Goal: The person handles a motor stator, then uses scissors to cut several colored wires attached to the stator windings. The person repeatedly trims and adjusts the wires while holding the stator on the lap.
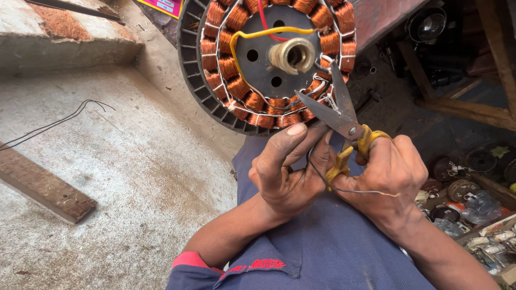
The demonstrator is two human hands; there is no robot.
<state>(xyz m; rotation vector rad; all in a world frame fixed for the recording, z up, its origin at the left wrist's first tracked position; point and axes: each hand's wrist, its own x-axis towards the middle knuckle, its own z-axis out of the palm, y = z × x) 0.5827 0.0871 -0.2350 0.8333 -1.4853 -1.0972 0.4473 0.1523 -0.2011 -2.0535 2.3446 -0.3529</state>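
Both hands met over my lap, near the copper-wound stator (269,59). My right hand (389,180) closed through the yellow scissors (344,126), blades parted at the coils. My left hand (287,172) curled shut, pinching a thin dark wire (349,190).

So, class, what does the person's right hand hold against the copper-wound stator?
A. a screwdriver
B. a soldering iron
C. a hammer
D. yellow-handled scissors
D: the right hand grips yellow-handled scissors, blades open at the stator windings, while the left hand steadies beside them.
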